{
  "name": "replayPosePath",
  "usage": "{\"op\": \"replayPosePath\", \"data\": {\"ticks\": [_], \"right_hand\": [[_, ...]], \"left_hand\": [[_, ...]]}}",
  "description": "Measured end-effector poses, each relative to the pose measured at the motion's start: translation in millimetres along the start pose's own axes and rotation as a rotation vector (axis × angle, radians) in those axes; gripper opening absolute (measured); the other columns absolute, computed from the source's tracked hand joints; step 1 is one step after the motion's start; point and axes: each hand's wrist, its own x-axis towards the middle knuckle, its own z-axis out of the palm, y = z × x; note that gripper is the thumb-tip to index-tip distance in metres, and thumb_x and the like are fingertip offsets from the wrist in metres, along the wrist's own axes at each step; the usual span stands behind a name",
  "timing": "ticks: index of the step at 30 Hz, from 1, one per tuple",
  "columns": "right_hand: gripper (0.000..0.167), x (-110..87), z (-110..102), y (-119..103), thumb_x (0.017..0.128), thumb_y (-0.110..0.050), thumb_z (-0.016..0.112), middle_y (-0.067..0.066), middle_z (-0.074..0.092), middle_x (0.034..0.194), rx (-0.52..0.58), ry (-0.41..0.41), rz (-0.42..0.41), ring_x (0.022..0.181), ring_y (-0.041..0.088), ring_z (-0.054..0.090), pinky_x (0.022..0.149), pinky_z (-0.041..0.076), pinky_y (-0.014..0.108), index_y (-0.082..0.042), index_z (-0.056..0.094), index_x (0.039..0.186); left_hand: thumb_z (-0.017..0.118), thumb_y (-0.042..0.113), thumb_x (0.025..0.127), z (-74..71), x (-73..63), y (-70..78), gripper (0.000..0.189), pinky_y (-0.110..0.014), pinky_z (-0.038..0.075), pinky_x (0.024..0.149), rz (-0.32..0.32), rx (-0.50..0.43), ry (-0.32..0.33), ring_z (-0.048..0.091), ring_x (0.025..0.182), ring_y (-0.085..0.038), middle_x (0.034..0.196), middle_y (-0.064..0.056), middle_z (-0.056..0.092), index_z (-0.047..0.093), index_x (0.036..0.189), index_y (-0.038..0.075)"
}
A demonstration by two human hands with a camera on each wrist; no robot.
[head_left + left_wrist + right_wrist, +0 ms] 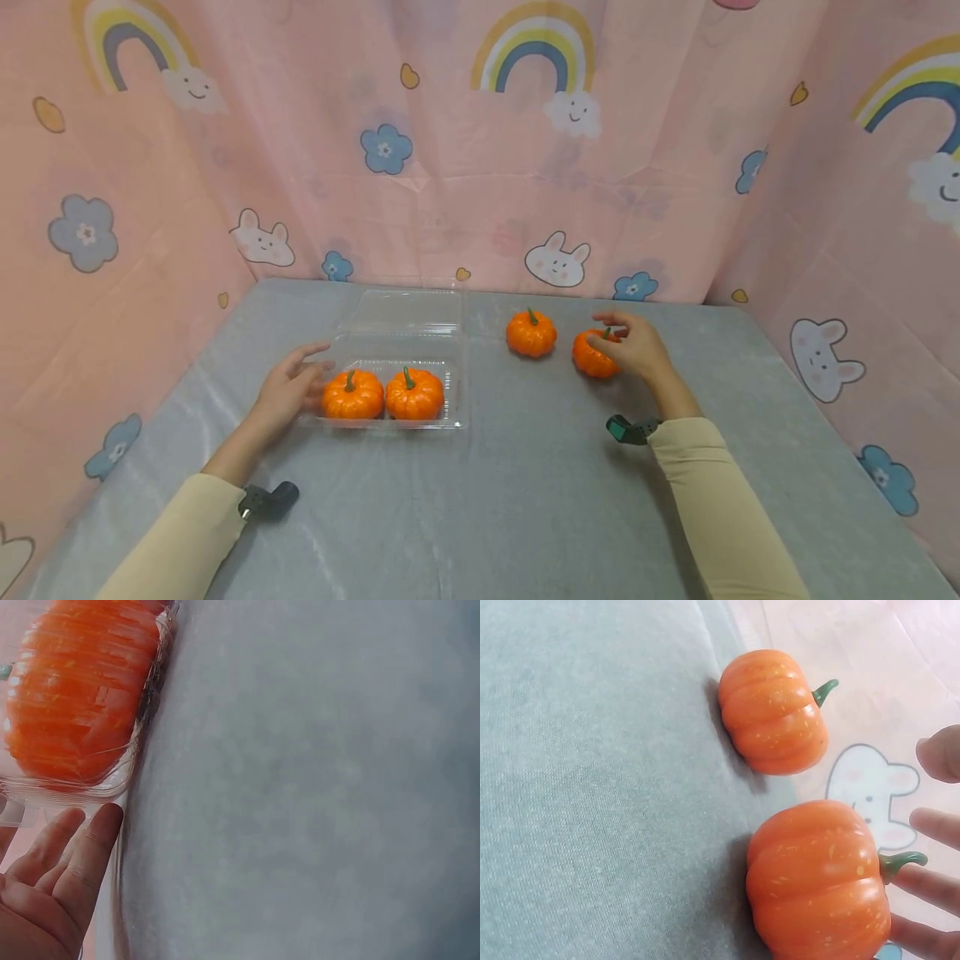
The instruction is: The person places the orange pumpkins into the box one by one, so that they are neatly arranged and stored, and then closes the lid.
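A clear plastic clamshell box [455,400], its lid folded back, holds two small orange pumpkins, a left one [352,395] and a right one [415,394]. My left hand [287,390] is at the box's left side with fingers extended; in the left wrist view its fingertips [109,817] are right at the box's corner. Two more pumpkins with green stems sit on the table to the right of the box. Over the nearer one [817,881] my right hand [637,346] hovers, fingers spread around the stem side. The farther pumpkin [531,334] stands just left of it.
A grey cloth covers the table [525,500]. Pink printed curtains [480,200] close off the back and both sides. The box's raised lid [408,310] lies toward the back edge. Each wrist wears a small dark camera [268,501].
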Motion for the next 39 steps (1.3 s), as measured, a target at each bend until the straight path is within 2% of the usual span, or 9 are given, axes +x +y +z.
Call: {"op": "replayPosePath", "data": {"ticks": [12,18,32,39], "right_hand": [[0.050,-1.0,2.1,2.5,0.090,-0.036,0.062,0.019,0.049,0.141,0.002,-0.012,0.032,0.125,0.042,0.044,0.103,0.038,0.060,-0.011,0.054,0.133],[0.052,-0.8,4.5,7.3,0.091,-0.038,0.061,0.019,0.044,0.145,-0.002,-0.028,0.053,0.128,0.041,0.040,0.104,0.037,0.061,-0.012,0.053,0.135],[0.056,0.1,6.8,11.5,0.087,-0.027,0.067,0.024,0.047,0.139,-0.001,0.004,-0.003,0.125,0.045,0.045,0.105,0.037,0.061,-0.008,0.049,0.137],[0.060,1.1,9.4,16.4,0.088,-0.032,0.067,0.024,0.043,0.144,-0.003,-0.018,0.026,0.128,0.045,0.041,0.106,0.036,0.061,-0.008,0.047,0.139]], "left_hand": [[0.040,0.032,0.103,0.7,-1.0,1.2,0.049,-0.035,0.058,0.080,-0.008,-0.003,0.006,0.064,0.104,-0.029,0.138,-0.024,0.051,0.035,0.148,0.015],[0.040,0.033,0.103,0.0,-0.7,-0.1,0.049,-0.036,0.058,0.081,-0.007,0.001,0.002,0.063,0.106,-0.033,0.139,-0.024,0.050,0.035,0.148,0.016],[0.040,0.032,0.103,0.4,0.0,-0.1,0.048,-0.033,0.058,0.079,-0.006,-0.010,-0.001,0.063,0.102,-0.028,0.139,-0.024,0.051,0.036,0.148,0.016],[0.041,0.032,0.102,0.4,0.5,-0.4,0.049,-0.032,0.058,0.078,-0.009,-0.010,-0.001,0.064,0.099,-0.024,0.138,-0.025,0.051,0.036,0.148,0.015]]}}
